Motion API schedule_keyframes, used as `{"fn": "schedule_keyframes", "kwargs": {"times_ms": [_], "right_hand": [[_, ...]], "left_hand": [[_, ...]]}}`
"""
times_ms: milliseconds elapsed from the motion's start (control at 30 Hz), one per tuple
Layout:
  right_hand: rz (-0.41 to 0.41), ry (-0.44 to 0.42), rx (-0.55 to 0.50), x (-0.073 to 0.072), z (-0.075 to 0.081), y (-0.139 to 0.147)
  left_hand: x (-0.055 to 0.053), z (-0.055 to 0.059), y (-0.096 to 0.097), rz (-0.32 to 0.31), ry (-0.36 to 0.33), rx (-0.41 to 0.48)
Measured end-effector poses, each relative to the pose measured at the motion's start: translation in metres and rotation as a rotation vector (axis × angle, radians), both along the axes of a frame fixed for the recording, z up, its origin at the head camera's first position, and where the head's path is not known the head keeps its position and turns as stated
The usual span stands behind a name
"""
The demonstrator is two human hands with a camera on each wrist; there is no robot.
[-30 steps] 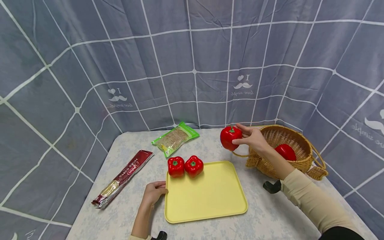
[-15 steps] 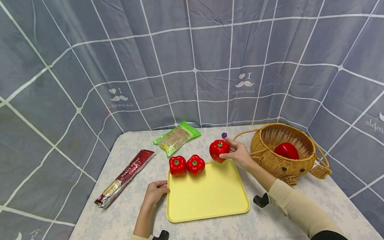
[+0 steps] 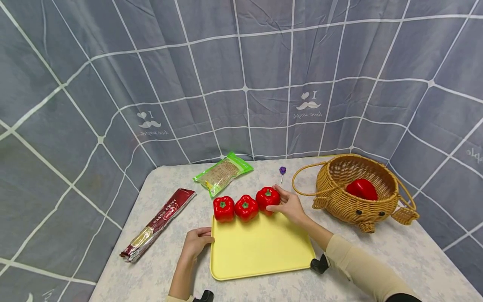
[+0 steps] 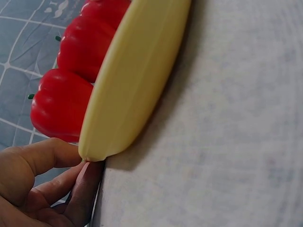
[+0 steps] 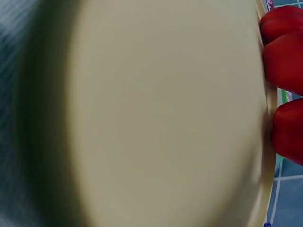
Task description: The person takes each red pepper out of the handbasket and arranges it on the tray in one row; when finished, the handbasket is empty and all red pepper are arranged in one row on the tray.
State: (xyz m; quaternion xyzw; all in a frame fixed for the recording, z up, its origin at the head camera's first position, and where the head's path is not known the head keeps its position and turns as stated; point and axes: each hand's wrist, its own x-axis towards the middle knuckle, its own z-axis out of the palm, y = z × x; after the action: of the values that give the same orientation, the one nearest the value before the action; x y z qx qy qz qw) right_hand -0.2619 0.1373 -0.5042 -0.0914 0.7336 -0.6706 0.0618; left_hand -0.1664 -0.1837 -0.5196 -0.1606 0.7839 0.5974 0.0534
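Observation:
My right hand (image 3: 290, 206) holds a red bell pepper (image 3: 268, 199) by its side at the back right of the yellow tray (image 3: 260, 251). Two more red bell peppers, a left one (image 3: 224, 209) and a middle one (image 3: 247, 208), sit in a row along the tray's back edge, close beside it. At the tray's left edge, my left hand (image 3: 197, 242) pinches the rim; the left wrist view shows its fingers (image 4: 57, 153) at the tray's corner. The right wrist view shows the tray and peppers (image 5: 289, 130), but no fingers.
A wicker basket (image 3: 339, 205) with another red pepper (image 3: 362, 189) inside stands at the right. Behind the tray lie a green-edged packet (image 3: 223, 173) and a small purple-topped stick (image 3: 282, 170). A long maroon packet (image 3: 160, 224) lies at the left.
My right hand has carried the pepper from beside the basket leftward and down to the row on the tray, uncovering the purple-topped stick. The left hand has stayed at the rim.

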Motion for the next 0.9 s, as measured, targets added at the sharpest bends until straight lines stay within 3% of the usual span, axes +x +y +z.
{"fn": "schedule_keyframes", "kwargs": {"times_ms": [367, 900], "right_hand": [[0.021, 0.035, 0.088, 0.0056, -0.0101, -0.0025], [0.016, 0.012, 0.055, 0.007, -0.0061, 0.004]], "left_hand": [[-0.0016, -0.0034, -0.0001, 0.01, -0.012, -0.009], [-0.0017, -0.0028, 0.0001, 0.007, -0.014, -0.007]]}}
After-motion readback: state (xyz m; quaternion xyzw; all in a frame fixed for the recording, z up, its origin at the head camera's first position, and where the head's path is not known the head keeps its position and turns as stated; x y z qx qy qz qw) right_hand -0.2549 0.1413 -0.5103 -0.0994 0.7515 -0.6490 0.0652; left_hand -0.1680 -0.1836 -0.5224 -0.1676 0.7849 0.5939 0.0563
